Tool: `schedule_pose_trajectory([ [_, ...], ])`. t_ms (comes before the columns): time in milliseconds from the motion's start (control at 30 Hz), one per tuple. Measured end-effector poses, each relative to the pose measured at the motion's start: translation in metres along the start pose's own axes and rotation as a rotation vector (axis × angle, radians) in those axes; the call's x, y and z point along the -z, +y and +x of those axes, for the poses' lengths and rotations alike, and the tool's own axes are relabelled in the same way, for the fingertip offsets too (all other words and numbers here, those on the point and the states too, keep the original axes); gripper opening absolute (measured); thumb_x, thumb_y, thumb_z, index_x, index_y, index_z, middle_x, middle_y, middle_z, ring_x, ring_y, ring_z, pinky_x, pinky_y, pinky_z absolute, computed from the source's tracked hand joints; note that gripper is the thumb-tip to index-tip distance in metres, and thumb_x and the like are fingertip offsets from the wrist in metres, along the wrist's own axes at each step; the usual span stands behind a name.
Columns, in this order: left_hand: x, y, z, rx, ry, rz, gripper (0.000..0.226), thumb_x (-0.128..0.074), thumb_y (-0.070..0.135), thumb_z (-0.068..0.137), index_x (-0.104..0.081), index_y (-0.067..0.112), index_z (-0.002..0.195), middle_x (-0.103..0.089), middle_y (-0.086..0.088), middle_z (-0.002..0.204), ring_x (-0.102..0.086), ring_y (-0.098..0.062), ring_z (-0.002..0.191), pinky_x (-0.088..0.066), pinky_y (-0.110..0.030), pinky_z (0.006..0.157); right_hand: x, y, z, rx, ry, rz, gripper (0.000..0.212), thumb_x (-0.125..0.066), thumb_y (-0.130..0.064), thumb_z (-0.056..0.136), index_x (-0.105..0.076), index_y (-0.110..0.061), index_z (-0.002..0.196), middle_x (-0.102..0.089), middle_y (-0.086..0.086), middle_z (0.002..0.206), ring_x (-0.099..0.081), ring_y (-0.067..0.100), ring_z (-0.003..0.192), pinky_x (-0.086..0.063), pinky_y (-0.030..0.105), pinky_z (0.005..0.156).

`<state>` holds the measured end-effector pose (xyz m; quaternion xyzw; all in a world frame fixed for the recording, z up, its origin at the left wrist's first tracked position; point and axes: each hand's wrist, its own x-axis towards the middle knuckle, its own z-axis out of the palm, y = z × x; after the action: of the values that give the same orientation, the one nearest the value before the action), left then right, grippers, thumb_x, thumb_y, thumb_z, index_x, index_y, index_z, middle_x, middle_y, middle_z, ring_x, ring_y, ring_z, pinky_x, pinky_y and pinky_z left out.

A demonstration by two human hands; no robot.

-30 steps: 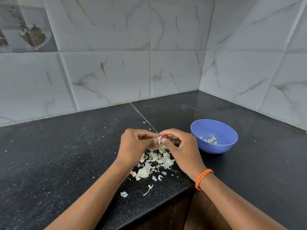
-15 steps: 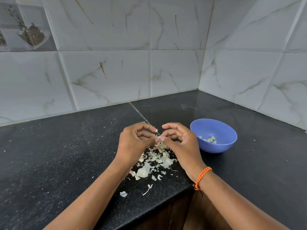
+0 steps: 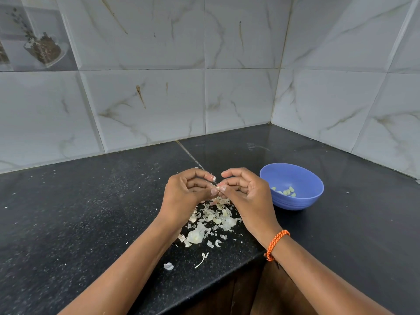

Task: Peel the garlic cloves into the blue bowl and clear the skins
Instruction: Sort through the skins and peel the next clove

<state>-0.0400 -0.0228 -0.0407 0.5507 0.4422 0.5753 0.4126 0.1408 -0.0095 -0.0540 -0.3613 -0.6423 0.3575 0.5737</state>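
Observation:
Over the black counter, my left hand (image 3: 186, 192) and my right hand (image 3: 246, 196) meet fingertip to fingertip and pinch a small garlic clove (image 3: 218, 188) between them; most of the clove is hidden by the fingers. Directly below lies a heap of pale garlic skins (image 3: 211, 220). The blue bowl (image 3: 297, 176) stands just right of my right hand and holds several peeled cloves (image 3: 286, 191).
The black counter (image 3: 79, 212) runs into a tiled corner at the back right. Its front edge (image 3: 204, 289) cuts diagonally below my forearms. Loose skin scraps (image 3: 168, 266) lie near that edge. An orange cord bracelet (image 3: 276, 243) sits on my right wrist.
The upper fingers of both hands have lifted and spread a little while the fingertips stay pinched on the clove. The bowl and the skin heap have not moved.

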Motion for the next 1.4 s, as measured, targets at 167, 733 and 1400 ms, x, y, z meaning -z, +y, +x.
schedule_pose_trajectory([
  [167,-0.0001,-0.0022,0.0012,0.012,-0.009,-0.048,0.025,-0.086,-0.004,0.085,-0.076,0.003,0.108,-0.080,-0.020,0.090,-0.080,-0.040,0.087,-0.067,-0.043,0.087,-0.0003,-0.0002,-0.0011,-0.015,0.011,0.071,0.027,-0.074,-0.001,0.097,-0.069,-0.013,0.121,-0.081,0.007,0.094,-0.080,0.024,0.086,-0.065,0.035,0.081],
  [733,-0.0034,-0.0065,0.0019,-0.036,-0.015,0.082,0.024,-0.091,0.008,0.084,-0.081,0.015,0.105,-0.081,-0.012,0.088,-0.080,-0.035,0.083,-0.067,-0.048,0.086,-0.0036,0.0009,0.0014,0.103,0.021,-0.108,0.051,-0.085,0.001,0.086,-0.068,-0.025,0.125,-0.066,0.004,0.098,-0.075,0.021,0.089,-0.065,0.037,0.082],
  [1400,-0.0043,-0.0049,0.0019,-0.105,0.025,0.143,0.030,-0.090,0.001,0.084,-0.082,0.021,0.105,-0.081,-0.006,0.089,-0.080,-0.028,0.084,-0.067,-0.049,0.088,-0.0067,-0.0015,-0.0033,0.219,0.047,-0.241,0.053,-0.081,0.006,0.087,-0.067,-0.023,0.129,-0.062,-0.005,0.105,-0.073,0.018,0.092,-0.063,0.026,0.080],
])
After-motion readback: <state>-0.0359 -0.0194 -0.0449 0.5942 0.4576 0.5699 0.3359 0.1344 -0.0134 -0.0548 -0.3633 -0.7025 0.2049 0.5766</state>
